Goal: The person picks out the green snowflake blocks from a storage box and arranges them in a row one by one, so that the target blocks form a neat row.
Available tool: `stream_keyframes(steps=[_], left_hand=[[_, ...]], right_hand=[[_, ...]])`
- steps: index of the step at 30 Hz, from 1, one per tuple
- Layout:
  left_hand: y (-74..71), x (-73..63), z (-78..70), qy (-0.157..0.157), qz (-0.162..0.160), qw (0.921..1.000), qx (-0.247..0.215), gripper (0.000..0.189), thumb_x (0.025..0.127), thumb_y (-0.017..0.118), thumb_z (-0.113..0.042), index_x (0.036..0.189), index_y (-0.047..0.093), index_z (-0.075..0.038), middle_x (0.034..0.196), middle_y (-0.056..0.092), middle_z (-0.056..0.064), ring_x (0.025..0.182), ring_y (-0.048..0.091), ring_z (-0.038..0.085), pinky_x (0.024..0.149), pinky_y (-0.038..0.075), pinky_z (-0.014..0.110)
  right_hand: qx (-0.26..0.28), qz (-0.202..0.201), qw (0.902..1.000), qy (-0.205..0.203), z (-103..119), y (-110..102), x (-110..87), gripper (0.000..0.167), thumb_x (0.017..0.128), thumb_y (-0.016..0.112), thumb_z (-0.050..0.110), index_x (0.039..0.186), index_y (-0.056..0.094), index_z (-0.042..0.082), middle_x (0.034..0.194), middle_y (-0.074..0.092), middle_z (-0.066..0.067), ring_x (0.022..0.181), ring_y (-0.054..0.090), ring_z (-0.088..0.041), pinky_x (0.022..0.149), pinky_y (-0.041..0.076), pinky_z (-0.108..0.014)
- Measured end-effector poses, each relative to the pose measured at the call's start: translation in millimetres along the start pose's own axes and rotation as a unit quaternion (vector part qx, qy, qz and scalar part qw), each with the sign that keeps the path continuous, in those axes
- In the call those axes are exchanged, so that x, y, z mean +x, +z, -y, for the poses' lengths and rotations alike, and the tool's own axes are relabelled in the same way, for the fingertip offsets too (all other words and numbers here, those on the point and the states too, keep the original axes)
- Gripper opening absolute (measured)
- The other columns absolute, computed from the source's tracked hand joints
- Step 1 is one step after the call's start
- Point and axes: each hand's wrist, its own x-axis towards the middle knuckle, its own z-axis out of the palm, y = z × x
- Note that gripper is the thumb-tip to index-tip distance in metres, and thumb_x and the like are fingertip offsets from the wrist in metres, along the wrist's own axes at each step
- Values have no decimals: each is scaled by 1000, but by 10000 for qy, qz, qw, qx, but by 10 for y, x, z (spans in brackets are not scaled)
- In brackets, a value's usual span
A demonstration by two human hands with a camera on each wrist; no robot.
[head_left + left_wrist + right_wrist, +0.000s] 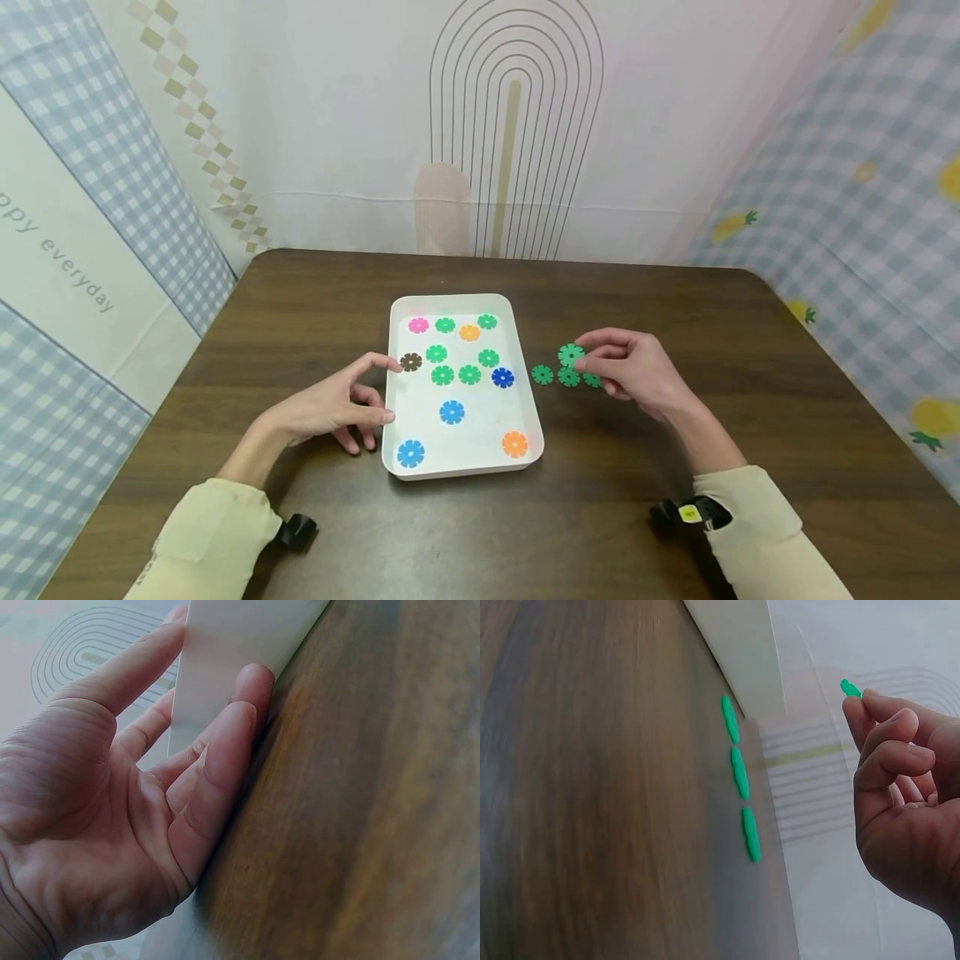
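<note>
Being pinched by the right hand (pixel 637 367), the green disc (pixel 570 353) is best held lightly at its edge, clear of the table (pixel 592 517). The white tray (pixel 472 446) is gripped at its left rim by the left hand (pixel 330 408). The disc is flat, round and notched; similar green discs (pixel 542 375) are lined up nearby.

Brown table (pixel 637 300), pale backdrop (pixel 345 125), probably fabric.

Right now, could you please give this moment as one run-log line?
left grip: touches tray rim | right grip: pinches raised green disc | three green discs: on table, beside tray
</note>
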Motion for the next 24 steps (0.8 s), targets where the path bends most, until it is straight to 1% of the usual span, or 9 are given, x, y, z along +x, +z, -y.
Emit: stream_keyframes(steps=[8,16,19,24], left_hand=[[-1,0,1,-6,-5,10000,-5,77,98,79,-25,156,29,-20,93,68,12,73,73,26,58,62,37],[-6,14,20,-35,-7,10000,-5,76,98,79,-27,156,30,-21,94,69,11,74,73,27,59,62,37],[-7,13,20,-30,-9,10000,8,76,98,78,-28,156,29,-20,94,69,10,74,73,27,59,62,37],[-2,10,19,-12,-3,10000,15,75,99,77,-28,156,29,-20,93,68,10,74,73,27,59,62,37]], right_hand=[[70,-89,9999,19,-75,-192,-64,43,95,82,22,129,65,1,83,75,1,54,49,-11,47,37,-26],[104,-215,9997,98,-165,-360,-116,41,96,80,22,128,64,2,85,76,3,54,49,-10,47,34,-30],[76,-282,9995,104,-202,-418,-121,40,97,79,22,129,64,2,86,76,3,55,49,-10,47,35,-30],[-116,-363,9991,205,-272,-494,-125,41,98,78,23,130,62,2,88,76,2,57,51,-10,48,39,-25]])
